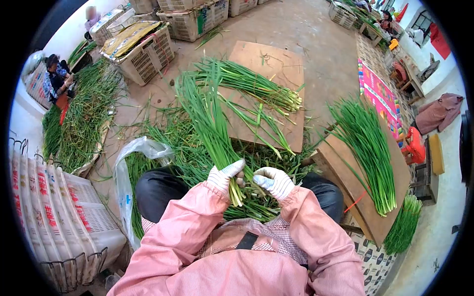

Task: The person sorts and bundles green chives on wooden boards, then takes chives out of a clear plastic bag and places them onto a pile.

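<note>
- Gripping a bunch of green stalks (210,128) near its lower part, the left hand (226,176) has the pale ends pointing back toward the body and the leaves fanning ahead, likely to keep those ends within the other hand's reach
- Just beside it, the right hand (273,182) has curled fingers close to the stalks; whether they pinch anything, I cannot tell
- Ahead of the hands, a second bunch (252,88) lies on a far board (274,56), with a few stray stalks by its nearer edge
- Right of the hands, a third bunch (370,153) lies on a side board (345,175), probably aligned to sit evenly
- Loose greens (187,158) crowd the space below and ahead; a plastic bag (143,146) narrows the left, while bare floor (318,64) opens beyond
</note>
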A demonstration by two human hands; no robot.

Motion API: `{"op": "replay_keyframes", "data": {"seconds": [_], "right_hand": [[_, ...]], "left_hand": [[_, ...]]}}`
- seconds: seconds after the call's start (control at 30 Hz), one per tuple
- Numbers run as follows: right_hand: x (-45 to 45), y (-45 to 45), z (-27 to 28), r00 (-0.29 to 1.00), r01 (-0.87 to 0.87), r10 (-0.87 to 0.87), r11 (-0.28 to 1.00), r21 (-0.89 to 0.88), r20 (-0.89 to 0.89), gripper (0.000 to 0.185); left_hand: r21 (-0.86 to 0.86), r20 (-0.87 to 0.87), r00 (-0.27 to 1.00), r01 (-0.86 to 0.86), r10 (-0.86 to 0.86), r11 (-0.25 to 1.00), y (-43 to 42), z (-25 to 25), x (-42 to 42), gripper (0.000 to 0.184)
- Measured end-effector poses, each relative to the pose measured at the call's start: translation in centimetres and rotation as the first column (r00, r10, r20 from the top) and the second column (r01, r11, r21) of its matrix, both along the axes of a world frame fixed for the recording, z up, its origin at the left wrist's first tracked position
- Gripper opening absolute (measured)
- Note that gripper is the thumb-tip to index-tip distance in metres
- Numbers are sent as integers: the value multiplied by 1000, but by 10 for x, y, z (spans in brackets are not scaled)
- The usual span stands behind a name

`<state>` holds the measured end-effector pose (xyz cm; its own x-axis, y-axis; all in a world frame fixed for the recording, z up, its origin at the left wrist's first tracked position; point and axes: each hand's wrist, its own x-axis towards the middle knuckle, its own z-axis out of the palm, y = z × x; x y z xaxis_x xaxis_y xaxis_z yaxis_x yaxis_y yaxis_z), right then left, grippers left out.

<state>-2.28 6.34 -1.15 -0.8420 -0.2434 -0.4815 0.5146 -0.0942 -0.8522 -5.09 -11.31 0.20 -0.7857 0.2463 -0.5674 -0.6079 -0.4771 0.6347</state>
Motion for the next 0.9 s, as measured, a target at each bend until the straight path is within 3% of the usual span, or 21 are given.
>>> {"op": "replay_keyframes", "data": {"seconds": [0.07, 0.13, 0.2, 0.27, 0.33, 0.37, 0.4, 0.47, 0.5, 0.53, 0.57, 0.6, 0.67, 0.7, 0.73, 0.8, 0.83, 0.9], "right_hand": [[-1, -5, 3, 998, 19, -16, 999, -43, 62, 25], [-3, -9, -8, 967, 178, -152, 977, -115, 205, 25], [-6, -13, -21, 1000, -20, 16, 982, 188, 21, 21], [-6, -10, -48, 985, -104, 155, 874, 475, -71, 27], [-5, -3, -38, 841, -294, 540, 399, 868, 37, 35], [-4, 7, -54, 723, -475, 642, 194, 858, 255, 37], [1, 20, -46, 637, -558, 703, 137, 818, 316, 36], [3, 34, -54, 820, -402, 549, 348, 847, 164, 40], [-2, 39, -72, 887, -334, 461, 583, 741, 37, 47], [-12, 33, -65, 929, -368, 362, 885, 285, 76, 52], [-14, 28, -54, 926, -294, 306, 952, -87, 221, 53], [-14, 15, -24, 884, -125, 295, 896, -426, 362, 54], [-14, 0, -2, 881, -119, 394, 722, -682, 263, 55], [-7, -4, 1, 970, -147, 214, 892, -426, 114, 49], [-8, -7, 8, 982, -117, 154, 953, -278, 113, 42], [-7, -16, 7, 995, -68, 73, 995, -73, 62, 33], [-4, -19, -1, 999, -35, 34, 999, -40, -12, 29], [3, -27, -12, 995, 50, -45, 997, 54, -92, 20]], "left_hand": [[-40, 67, 997, -39, 41, 998, -4, 0, 0, 23], [5, 62, 990, -127, 126, 992, -6, -6, -2, 25], [-21, 62, 991, -119, 120, 993, -10, -2, -1, 26], [-12, -49, 983, -178, 177, 984, -14, 3, -4, 26], [80, -98, 972, -204, 212, 976, -23, 11, -11, 26], [114, -108, 983, -138, 151, 984, -31, 15, -15, 26], [146, -118, 989, -70, 87, 987, -41, 18, -18, 27], [74, -161, 987, 1, 11, 997, -52, 18, -25, 29], [115, -177, 982, 91, -70, 989, -55, 16, -27, 29], [152, -196, 968, 188, -156, 970, -55, 14, -27, 29], [226, -216, 958, 240, -192, 944, -51, 13, -28, 30], [228, -219, 954, 252, -203, 940, -48, 12, -29, 30], [130, -252, 916, 351, -312, 927, -43, 4, -30, 37], [175, -268, 907, 376, -323, 910, -41, 1, -31, 41], [178, -265, 910, 372, -320, 911, -40, -4, -31, 41], [87, -260, 919, 329, -297, 940, -39, -11, -28, 41], [50, -237, 934, 288, -269, 956, -37, -11, -23, 47], [-94, -278, 932, 213, -231, 973, -28, -19, -16, 41]]}}
